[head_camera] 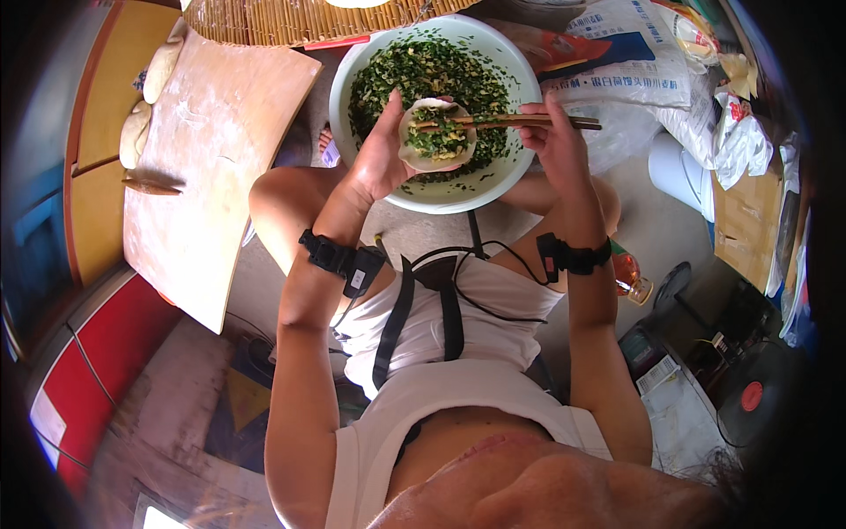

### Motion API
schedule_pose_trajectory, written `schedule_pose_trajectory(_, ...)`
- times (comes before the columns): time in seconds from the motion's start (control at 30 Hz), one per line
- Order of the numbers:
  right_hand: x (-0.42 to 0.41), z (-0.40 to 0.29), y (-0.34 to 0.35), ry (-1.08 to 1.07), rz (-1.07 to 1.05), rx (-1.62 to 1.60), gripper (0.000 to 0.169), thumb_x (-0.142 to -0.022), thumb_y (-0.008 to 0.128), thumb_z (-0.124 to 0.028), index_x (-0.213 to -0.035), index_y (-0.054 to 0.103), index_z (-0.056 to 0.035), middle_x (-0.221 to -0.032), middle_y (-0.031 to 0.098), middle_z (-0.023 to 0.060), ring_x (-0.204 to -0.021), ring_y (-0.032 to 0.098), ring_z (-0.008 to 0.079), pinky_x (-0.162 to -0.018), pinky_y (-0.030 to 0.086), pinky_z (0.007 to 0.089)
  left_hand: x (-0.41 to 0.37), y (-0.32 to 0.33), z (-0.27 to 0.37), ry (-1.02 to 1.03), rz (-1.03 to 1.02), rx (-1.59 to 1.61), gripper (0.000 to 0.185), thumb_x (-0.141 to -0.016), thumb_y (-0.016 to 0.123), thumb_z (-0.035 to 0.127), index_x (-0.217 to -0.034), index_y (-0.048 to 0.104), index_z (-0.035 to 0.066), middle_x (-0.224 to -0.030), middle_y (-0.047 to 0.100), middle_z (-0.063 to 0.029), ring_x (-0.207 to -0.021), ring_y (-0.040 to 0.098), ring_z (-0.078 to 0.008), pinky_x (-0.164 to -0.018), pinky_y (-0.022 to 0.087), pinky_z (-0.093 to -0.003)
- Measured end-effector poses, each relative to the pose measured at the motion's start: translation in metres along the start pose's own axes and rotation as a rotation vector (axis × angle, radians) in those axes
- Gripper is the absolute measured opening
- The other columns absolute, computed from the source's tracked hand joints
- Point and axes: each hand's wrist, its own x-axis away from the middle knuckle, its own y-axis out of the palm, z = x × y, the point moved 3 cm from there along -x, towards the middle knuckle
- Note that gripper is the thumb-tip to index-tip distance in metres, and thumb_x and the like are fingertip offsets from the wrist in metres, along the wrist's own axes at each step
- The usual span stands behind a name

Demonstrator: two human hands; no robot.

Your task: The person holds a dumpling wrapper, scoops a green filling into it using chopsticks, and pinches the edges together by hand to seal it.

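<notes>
My left hand (pixel 383 152) holds a round dough wrapper (pixel 411 156) over a large pale basin (pixel 433 203). Chopped green filling with yellow bits (pixel 436 141) lies heaped on the wrapper. In my right hand (pixel 554 139) is a pair of wooden chopsticks (pixel 509 121), their tips touching the heap from the right. More of the chopped green mixture (pixel 396 69) covers much of the basin's inside, with loose scraps on its walls. The underside of the wrapper and some of my left fingers are hidden.
To the left, a floured wooden board (pixel 205 125) carries a rolling pin (pixel 152 187) and dough pieces (pixel 137 135). A slatted tray (pixel 297 23) overhangs the basin's far side. Printed plastic sacks (pixel 621 79), a white bucket (pixel 677 172) and a bottle (pixel 628 271) stand at right.
</notes>
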Motion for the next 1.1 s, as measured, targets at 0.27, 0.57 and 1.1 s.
schedule_pose_trajectory(0.27, -0.007, 0.013, -0.015, 0.035, -0.059, -0.098, 0.046, -0.098, 0.051, -0.042, -0.097, 0.067, 0.0009, -0.082, 0.068, 0.0109, -0.068, 0.063, 0.0133, -0.063, 0.053, 0.0238, 0.001, 0.001, 0.0, 0.003, 0.004, -0.004, 0.075, -0.096, 0.024, 0.065, -0.141, 0.04, 0.007, -0.135, 0.052, -0.0162, -0.12, 0.056, -0.0326, -0.098, 0.049, -0.0469)
schedule_pose_trajectory(0.57, 0.001, 0.006, -0.009, -0.054, -0.026, 0.026, 0.047, -0.097, 0.051, -0.043, -0.094, 0.067, 0.001, -0.082, 0.068, 0.0112, -0.065, 0.064, 0.0147, -0.062, 0.055, 0.0261, 0.002, 0.0, 0.0, 0.004, 0.002, 0.006, 0.076, -0.096, 0.026, 0.065, -0.142, 0.039, 0.007, -0.137, 0.05, -0.0162, -0.122, 0.054, -0.0328, -0.099, 0.049, -0.0482)
schedule_pose_trajectory(1.1, 0.003, 0.001, -0.009, -0.039, -0.014, -0.178, 0.043, -0.099, 0.051, -0.041, -0.098, 0.064, 0.0002, -0.081, 0.066, 0.0099, -0.066, 0.058, 0.012, -0.064, 0.052, 0.0212, 0.007, 0.0, 0.006, 0.027, 0.02, -0.015, 0.077, -0.095, 0.028, 0.066, -0.142, 0.039, 0.006, -0.136, 0.051, -0.0157, -0.12, 0.055, -0.0318, -0.097, 0.05, -0.0485)
